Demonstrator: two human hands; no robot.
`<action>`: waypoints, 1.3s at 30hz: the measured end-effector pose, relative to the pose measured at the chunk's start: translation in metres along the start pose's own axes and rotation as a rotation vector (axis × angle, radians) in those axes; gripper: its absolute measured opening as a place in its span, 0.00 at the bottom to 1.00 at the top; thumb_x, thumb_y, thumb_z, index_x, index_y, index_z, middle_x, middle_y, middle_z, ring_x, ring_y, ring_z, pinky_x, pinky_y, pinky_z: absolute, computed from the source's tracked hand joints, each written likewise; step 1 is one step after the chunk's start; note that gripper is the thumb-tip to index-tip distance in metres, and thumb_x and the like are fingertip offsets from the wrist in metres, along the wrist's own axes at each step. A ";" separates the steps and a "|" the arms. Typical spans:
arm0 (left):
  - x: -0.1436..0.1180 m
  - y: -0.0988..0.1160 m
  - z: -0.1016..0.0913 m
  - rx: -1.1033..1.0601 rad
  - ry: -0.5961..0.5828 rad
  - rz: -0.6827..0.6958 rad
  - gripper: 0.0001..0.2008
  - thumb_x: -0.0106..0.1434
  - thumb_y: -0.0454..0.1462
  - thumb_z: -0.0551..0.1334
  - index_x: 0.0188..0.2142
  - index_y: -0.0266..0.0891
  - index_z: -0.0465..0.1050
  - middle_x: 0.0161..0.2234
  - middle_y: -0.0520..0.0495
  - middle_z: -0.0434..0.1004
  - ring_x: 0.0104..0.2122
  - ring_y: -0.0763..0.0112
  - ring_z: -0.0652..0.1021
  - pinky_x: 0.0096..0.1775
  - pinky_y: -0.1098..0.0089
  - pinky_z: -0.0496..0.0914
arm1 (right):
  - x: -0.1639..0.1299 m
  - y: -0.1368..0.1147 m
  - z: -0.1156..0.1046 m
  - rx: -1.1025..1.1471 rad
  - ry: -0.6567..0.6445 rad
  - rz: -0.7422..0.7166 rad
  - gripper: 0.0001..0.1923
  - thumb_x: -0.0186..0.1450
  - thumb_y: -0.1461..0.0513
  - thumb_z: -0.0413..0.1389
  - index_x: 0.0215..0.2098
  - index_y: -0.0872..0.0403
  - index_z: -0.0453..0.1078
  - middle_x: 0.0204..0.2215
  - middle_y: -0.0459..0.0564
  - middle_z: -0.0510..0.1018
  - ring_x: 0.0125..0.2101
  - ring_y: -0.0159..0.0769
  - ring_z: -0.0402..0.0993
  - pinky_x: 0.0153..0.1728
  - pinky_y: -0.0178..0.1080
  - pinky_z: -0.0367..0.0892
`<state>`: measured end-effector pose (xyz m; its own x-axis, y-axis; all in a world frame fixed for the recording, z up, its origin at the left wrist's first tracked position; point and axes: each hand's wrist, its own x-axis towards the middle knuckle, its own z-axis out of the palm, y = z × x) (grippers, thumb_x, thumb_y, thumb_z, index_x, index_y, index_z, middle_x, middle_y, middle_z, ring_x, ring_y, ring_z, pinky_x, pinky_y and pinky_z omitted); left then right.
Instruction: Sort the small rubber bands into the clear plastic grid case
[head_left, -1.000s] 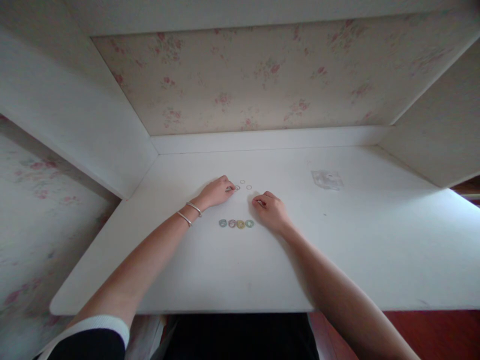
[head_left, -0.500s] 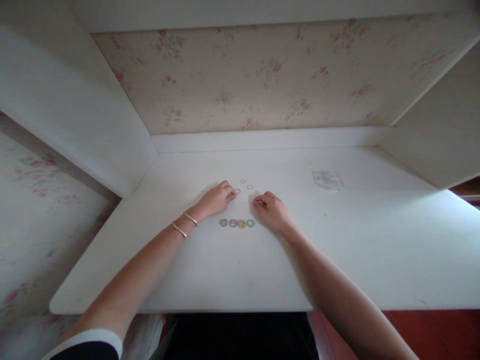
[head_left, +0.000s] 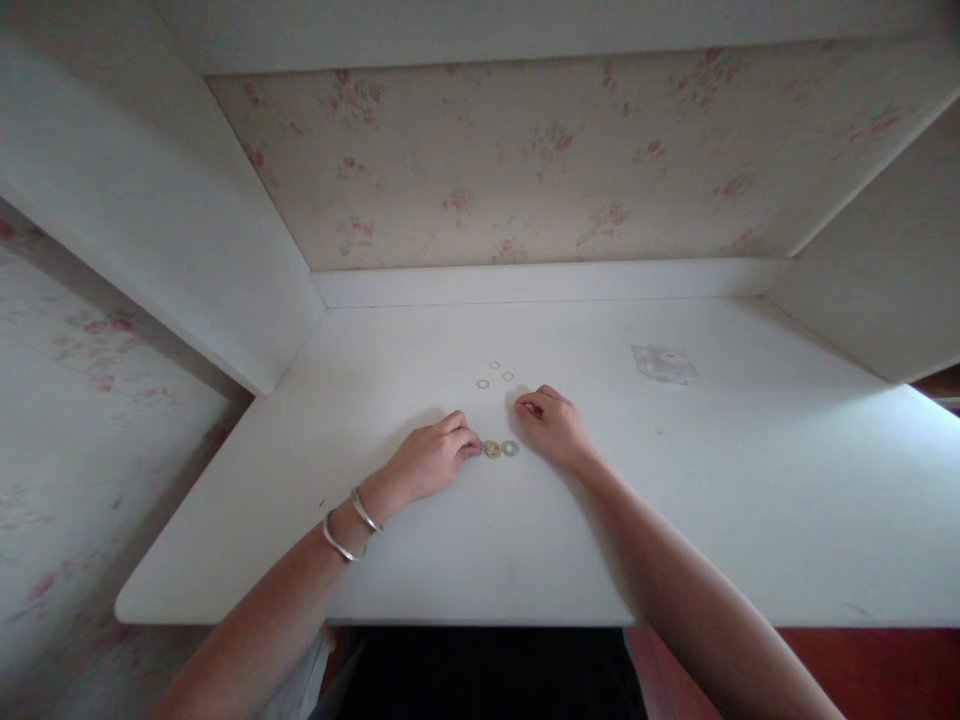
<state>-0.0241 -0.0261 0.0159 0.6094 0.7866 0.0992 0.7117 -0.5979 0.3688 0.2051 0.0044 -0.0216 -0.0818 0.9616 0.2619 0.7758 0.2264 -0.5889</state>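
Observation:
My left hand [head_left: 436, 458] rests low over the row of small coloured rings, its thumb and fingertips closed at the pinkish ring [head_left: 479, 448], which they mostly cover. A yellow ring [head_left: 492, 450] and a green ring [head_left: 510, 449] lie just right of those fingertips. The grey-green ring at the row's left end is hidden under the hand. My right hand [head_left: 555, 425] lies on the table behind and right of the row, fingers curled into a pinch; whatever is in it, if anything, cannot be made out. Beyond the hands lie three thin rings [head_left: 483, 384], apart from each other.
A crumpled clear plastic bag [head_left: 664, 364] lies on the white table [head_left: 750, 500] at the back right. White panels stand at both sides, with a floral wall [head_left: 555, 160] behind. A small dark speck [head_left: 660, 433] is right of my right hand.
My left hand has left the thin ring at the back and come toward me to the pinkish ring in the coloured row. That thin ring now lies free. My right hand stays put.

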 end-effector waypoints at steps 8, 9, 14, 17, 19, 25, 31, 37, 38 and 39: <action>-0.003 0.000 -0.003 0.025 -0.013 -0.027 0.12 0.65 0.44 0.55 0.42 0.44 0.73 0.39 0.50 0.70 0.32 0.74 0.74 0.38 0.71 0.69 | 0.000 0.000 0.000 -0.008 -0.002 -0.010 0.12 0.65 0.58 0.49 0.34 0.51 0.74 0.31 0.47 0.73 0.27 0.29 0.67 0.31 0.33 0.58; -0.003 0.000 -0.003 0.032 -0.018 -0.029 0.12 0.64 0.45 0.56 0.43 0.45 0.73 0.39 0.50 0.69 0.32 0.74 0.74 0.37 0.70 0.69 | -0.001 -0.001 -0.001 -0.008 -0.007 -0.009 0.12 0.65 0.58 0.49 0.34 0.51 0.75 0.32 0.47 0.73 0.27 0.29 0.67 0.31 0.33 0.59; -0.002 0.000 -0.002 0.066 -0.031 -0.026 0.13 0.63 0.45 0.57 0.43 0.45 0.73 0.39 0.50 0.69 0.32 0.73 0.74 0.37 0.71 0.69 | -0.001 -0.002 -0.002 0.008 -0.015 -0.005 0.12 0.64 0.58 0.49 0.34 0.51 0.75 0.32 0.47 0.73 0.27 0.29 0.67 0.31 0.33 0.59; -0.002 0.000 0.000 0.078 -0.022 -0.017 0.12 0.65 0.44 0.55 0.41 0.45 0.75 0.38 0.50 0.70 0.31 0.74 0.74 0.36 0.71 0.69 | -0.001 -0.002 -0.002 -0.003 -0.016 -0.007 0.12 0.64 0.58 0.49 0.34 0.51 0.75 0.31 0.47 0.73 0.27 0.29 0.67 0.31 0.33 0.59; -0.002 0.001 0.001 0.084 -0.015 -0.012 0.13 0.66 0.43 0.54 0.41 0.45 0.75 0.37 0.49 0.70 0.31 0.74 0.73 0.36 0.71 0.69 | 0.000 -0.002 -0.002 -0.013 -0.018 -0.007 0.12 0.64 0.58 0.49 0.34 0.51 0.75 0.31 0.47 0.73 0.27 0.29 0.67 0.30 0.33 0.59; -0.002 0.001 0.002 0.078 -0.007 0.000 0.13 0.67 0.42 0.53 0.40 0.45 0.76 0.37 0.49 0.69 0.31 0.75 0.73 0.35 0.72 0.69 | 0.000 -0.003 -0.002 -0.020 -0.018 -0.010 0.12 0.64 0.57 0.49 0.33 0.50 0.74 0.31 0.47 0.73 0.27 0.29 0.67 0.30 0.33 0.58; -0.002 0.000 0.002 0.089 -0.018 0.006 0.13 0.67 0.43 0.52 0.41 0.45 0.75 0.37 0.48 0.69 0.31 0.74 0.73 0.36 0.71 0.69 | 0.000 -0.002 -0.002 -0.011 -0.015 -0.017 0.13 0.65 0.57 0.49 0.34 0.51 0.74 0.31 0.47 0.73 0.27 0.29 0.67 0.30 0.33 0.58; -0.002 -0.001 0.004 0.077 -0.005 0.016 0.13 0.67 0.41 0.52 0.40 0.44 0.76 0.37 0.48 0.70 0.31 0.73 0.73 0.37 0.71 0.69 | 0.015 -0.002 0.001 -0.113 -0.034 0.017 0.15 0.65 0.57 0.49 0.47 0.47 0.72 0.36 0.49 0.74 0.31 0.33 0.69 0.32 0.34 0.59; -0.002 -0.001 0.004 0.082 -0.004 0.017 0.14 0.67 0.41 0.52 0.40 0.44 0.76 0.37 0.48 0.70 0.31 0.73 0.74 0.36 0.71 0.69 | 0.019 -0.003 0.002 -0.145 -0.050 0.014 0.16 0.65 0.57 0.49 0.49 0.45 0.70 0.38 0.49 0.74 0.33 0.34 0.70 0.32 0.35 0.59; -0.002 -0.001 0.003 0.086 -0.003 0.017 0.14 0.67 0.41 0.51 0.40 0.44 0.76 0.37 0.48 0.70 0.31 0.73 0.74 0.36 0.71 0.69 | 0.024 -0.004 0.002 -0.176 -0.066 0.009 0.17 0.65 0.57 0.49 0.51 0.44 0.69 0.39 0.50 0.74 0.34 0.36 0.70 0.31 0.35 0.59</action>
<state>-0.0253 -0.0277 0.0120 0.6228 0.7757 0.1020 0.7284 -0.6224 0.2865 0.1989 0.0267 -0.0151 -0.1108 0.9729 0.2029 0.8737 0.1927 -0.4466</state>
